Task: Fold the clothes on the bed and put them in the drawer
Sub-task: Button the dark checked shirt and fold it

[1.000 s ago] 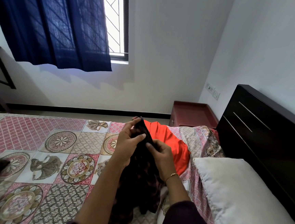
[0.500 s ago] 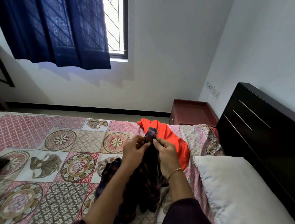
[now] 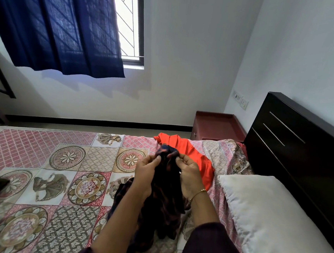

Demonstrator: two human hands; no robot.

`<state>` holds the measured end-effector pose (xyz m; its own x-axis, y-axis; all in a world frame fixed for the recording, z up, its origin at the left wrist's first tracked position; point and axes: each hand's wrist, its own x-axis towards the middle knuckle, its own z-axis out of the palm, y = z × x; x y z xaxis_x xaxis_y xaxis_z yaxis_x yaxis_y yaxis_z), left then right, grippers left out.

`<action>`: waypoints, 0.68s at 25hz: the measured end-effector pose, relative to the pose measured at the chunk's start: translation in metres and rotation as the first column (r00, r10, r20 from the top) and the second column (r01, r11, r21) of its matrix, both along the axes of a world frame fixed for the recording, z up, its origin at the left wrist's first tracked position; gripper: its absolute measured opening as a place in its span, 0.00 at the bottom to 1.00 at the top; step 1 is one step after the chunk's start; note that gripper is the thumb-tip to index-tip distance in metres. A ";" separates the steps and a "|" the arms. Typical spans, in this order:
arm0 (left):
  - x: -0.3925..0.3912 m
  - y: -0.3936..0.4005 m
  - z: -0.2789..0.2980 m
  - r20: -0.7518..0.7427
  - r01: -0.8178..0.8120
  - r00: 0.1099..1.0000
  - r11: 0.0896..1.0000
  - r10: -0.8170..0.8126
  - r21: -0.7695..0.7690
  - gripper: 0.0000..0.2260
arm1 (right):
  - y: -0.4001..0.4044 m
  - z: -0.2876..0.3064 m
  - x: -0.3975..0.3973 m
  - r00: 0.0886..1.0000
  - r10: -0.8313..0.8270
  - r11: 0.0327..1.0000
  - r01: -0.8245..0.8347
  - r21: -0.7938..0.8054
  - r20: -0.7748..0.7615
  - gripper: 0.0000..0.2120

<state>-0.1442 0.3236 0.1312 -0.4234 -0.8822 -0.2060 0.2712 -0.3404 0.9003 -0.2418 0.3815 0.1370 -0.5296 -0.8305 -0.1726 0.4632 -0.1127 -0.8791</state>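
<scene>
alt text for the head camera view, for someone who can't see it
Both hands, left hand and right hand, pinch the top of a dark patterned garment held up over a bed with a patchwork bedspread. An orange garment lies behind it, a white pillow to the right.

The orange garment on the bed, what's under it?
The orange garment lies on the patterned bedspread, which shows all round it. Its near edge is hidden behind the dark garment and the right hand.

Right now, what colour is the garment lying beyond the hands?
Bright orange garment, seen in the head view.
</scene>
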 end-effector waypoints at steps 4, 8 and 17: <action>0.006 -0.009 -0.002 0.055 0.012 0.998 0.999 -0.014 0.033 0.07 | 0.001 -0.001 -0.014 0.976 -0.134 0.988 0.144 0.046 -0.173 0.08; 0.009 -0.009 -0.006 0.052 -0.035 0.998 0.999 0.033 0.027 0.04 | 0.002 0.001 -0.021 0.897 -0.275 0.958 0.285 -0.024 -0.346 0.08; 0.016 -0.013 0.005 -0.390 0.226 0.904 0.969 -0.172 0.097 0.10 | 0.001 0.005 -0.014 0.628 -0.185 0.965 0.262 -0.019 -0.756 0.11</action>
<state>-0.1280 0.3108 0.1366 -0.6572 -0.7458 -0.1091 0.4936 -0.5353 0.6854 -0.2556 0.3822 0.1416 -0.6768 -0.6709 0.3031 -0.3829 -0.0308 -0.9233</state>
